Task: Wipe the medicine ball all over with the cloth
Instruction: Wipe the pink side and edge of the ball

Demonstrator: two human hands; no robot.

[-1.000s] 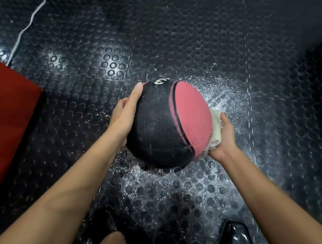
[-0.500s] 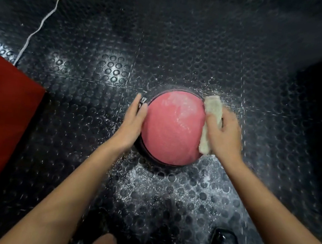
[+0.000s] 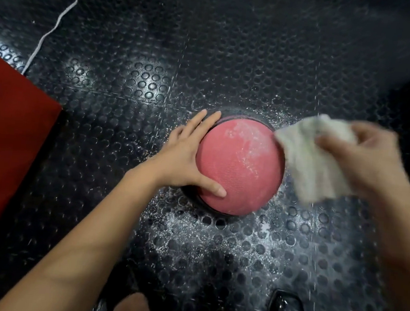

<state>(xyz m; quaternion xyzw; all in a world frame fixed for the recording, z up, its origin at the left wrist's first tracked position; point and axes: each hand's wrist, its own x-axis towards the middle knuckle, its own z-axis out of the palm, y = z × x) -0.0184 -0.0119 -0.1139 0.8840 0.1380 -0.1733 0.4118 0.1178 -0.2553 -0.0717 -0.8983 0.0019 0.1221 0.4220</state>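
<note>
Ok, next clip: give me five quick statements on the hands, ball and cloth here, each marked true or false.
1. The left hand rests on the medicine ball with straight fingers. True.
2. The right hand holds the cloth. True.
3. The ball is lifted off the floor. False: it sits on the studded floor.
4. The ball's upward face is black. False: it is pink, with white residue.
5. The cloth covers the top of the ball. False: it hangs at the ball's right edge.
</note>
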